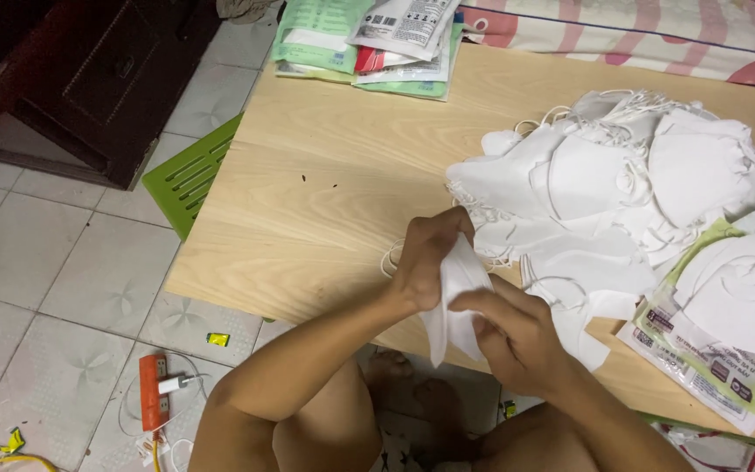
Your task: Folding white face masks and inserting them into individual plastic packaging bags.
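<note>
Gripping one folded white mask (458, 301) with both hands at the near edge of the table (325, 192): left hand (425, 258) pinching its top, right hand (517, 336) clasping its lower side. Lying just right of the mask, a mask pile (622, 175); resting at the table's far edge, packets (369, 44).
</note>
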